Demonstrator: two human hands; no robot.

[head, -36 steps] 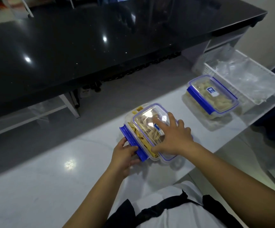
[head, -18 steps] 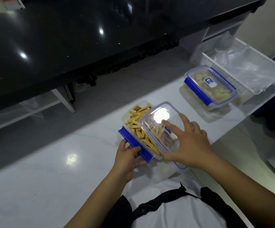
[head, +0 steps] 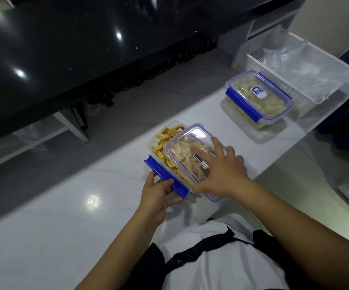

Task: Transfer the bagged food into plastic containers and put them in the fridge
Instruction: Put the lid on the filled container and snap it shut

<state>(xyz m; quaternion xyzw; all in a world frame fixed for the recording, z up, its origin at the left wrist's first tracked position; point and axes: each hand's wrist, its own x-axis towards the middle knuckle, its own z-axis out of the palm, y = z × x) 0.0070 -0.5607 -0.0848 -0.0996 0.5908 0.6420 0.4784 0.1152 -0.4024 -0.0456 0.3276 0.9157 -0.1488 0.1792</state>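
The lid (head: 190,155) sits shifted right of the container (head: 165,143); right hand (head: 219,174) presses it with spread fingers, left hand (head: 159,195) grips the blue clip (head: 165,176).

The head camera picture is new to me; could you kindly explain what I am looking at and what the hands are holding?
There is no machine here: a person wears one camera on the head, looking down at their own two bare hands. On the white counter stands a food box of yellow strips. Its clear lid sits askew, not yet closed. The left hand grips the blue clip; the right hand rests spread on the lid. Further right stands a closed box, beside a white basket with plastic bags.
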